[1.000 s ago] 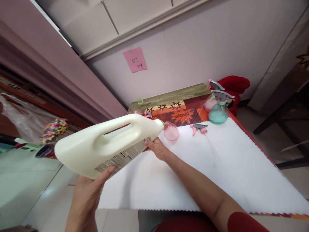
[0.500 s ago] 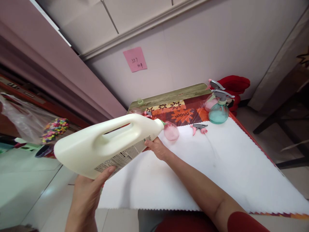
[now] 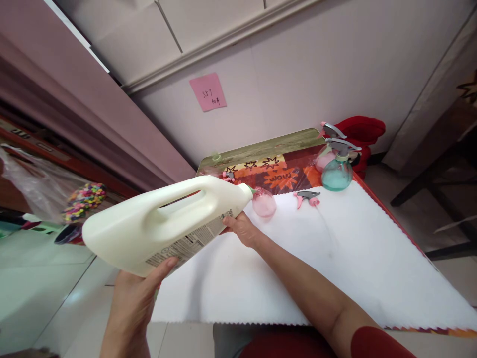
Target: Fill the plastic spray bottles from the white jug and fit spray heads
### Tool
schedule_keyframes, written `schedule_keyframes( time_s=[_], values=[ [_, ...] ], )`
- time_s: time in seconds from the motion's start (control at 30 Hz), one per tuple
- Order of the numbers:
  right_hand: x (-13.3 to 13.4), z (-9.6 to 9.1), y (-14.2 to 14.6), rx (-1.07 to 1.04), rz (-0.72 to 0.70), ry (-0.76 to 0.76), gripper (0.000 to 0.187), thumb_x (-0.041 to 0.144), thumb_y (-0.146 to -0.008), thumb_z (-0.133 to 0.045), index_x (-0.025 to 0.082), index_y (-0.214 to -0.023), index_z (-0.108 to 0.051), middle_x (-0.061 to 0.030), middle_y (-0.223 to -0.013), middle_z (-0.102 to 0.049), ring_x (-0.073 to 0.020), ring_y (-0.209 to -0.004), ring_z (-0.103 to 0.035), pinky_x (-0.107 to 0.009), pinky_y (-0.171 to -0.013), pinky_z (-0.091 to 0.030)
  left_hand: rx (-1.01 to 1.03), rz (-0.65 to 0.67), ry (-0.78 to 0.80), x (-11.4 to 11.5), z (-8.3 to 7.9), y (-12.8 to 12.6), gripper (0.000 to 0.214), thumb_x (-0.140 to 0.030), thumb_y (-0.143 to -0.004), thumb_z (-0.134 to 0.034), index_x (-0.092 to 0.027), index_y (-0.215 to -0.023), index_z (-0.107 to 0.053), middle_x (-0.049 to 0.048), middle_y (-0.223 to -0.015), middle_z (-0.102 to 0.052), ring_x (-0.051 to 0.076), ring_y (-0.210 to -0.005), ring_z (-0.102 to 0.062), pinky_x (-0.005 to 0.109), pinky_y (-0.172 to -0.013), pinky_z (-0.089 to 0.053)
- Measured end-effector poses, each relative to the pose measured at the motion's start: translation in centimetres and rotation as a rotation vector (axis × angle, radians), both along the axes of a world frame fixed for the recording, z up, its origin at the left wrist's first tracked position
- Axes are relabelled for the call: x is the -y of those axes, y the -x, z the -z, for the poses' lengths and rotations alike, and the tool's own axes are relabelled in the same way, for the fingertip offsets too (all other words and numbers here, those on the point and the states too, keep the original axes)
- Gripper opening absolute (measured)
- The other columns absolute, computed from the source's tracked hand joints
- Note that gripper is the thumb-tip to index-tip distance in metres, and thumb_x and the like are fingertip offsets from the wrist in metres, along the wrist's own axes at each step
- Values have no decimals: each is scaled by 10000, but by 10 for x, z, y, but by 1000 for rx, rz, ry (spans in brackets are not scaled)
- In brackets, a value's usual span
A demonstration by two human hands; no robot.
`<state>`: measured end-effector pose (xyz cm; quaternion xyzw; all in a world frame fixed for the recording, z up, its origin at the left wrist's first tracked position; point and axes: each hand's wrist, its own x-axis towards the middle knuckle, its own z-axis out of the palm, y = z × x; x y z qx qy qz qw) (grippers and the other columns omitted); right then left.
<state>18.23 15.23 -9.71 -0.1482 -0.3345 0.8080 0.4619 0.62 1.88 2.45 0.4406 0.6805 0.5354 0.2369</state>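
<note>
A pink note (image 3: 207, 92) on the wall (image 3: 298, 74) reads "357".

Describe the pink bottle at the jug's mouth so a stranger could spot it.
Over the white-covered table, follow the big cream jug to its mouth. The small, round pink bottle sits right there. Unlike the teal bottle and its pink neighbour further right, it wears no sprayer.
</note>
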Motion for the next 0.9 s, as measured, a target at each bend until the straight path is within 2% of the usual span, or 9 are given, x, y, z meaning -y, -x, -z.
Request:
schedule_keyframes(
  time_s=[0.17,0.43,0.9],
  values=[
    [0,0,0,3,-2,-3,750,617,-577,-930,217,-1163,-688,-87,-1148,-760,-279,-1040,-717,-377,-743,-642,-14,-13,5,1,1,3,544,-363,-622,-945,-172,-1107,-791,88,-994,-814,340,-1050,-748,529,-1077,-540],
    [1,-2,-2,7,2,-10,741,621,-588,-924,214,-1161,-690,-90,-1155,-760,-277,-1045,-714,-371,-744,-639,-25,-6,19,0,-1,2,585,-380,-623,-934,-172,-1148,-782,100,-1030,-813,361,-1076,-741,510,-1019,-584],
    [2,-2,-1,1,-1,-1,731,610,-569,-936,214,-1137,-701,-81,-1134,-767,-258,-1012,-719,-336,-713,-634,-7,-3,7,1,-1,3,531,-358,-615,-945,-177,-1090,-792,89,-993,-813,331,-1041,-746,491,-1042,-570]
  ],
)
